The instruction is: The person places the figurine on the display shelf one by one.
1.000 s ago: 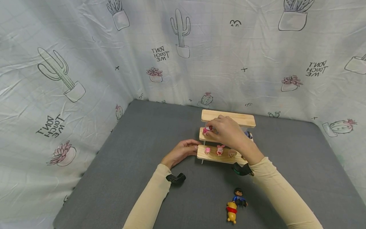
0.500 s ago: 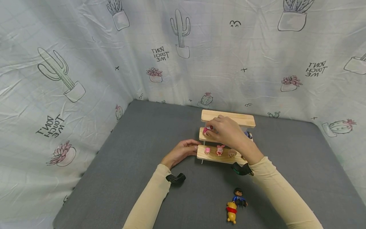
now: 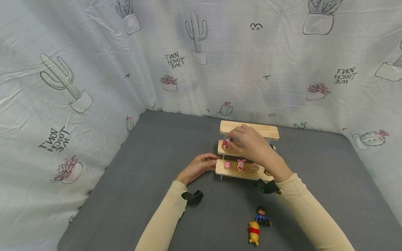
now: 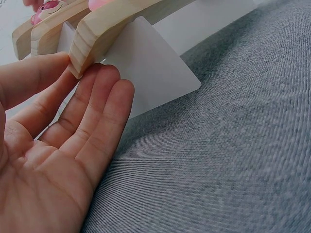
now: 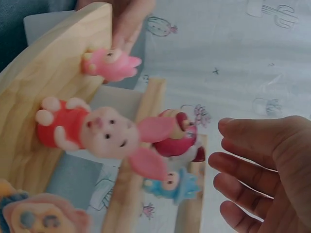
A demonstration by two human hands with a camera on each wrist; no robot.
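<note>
A three-tier wooden display stand with pale translucent legs stands on the grey cloth. My left hand pinches the left end of its lowest board between thumb and fingers. My right hand is over the middle board, beside a magenta bear figurine at that board's left end. In the right wrist view, its fingers are loosely bent and a gap separates them from the bear. Along the lowest board sit a small pink figurine, a piglet figurine and a brownish one.
A light blue figurine is near the bear. On the cloth closer to me lie a yellow bear figure in a red shirt and a dark-haired toy figure in blue. A cactus-print curtain rises behind the stand.
The magenta bear has turned slightly beside the right hand's fingers. The left hand stays at the board's end, and the head view has shifted a little.
</note>
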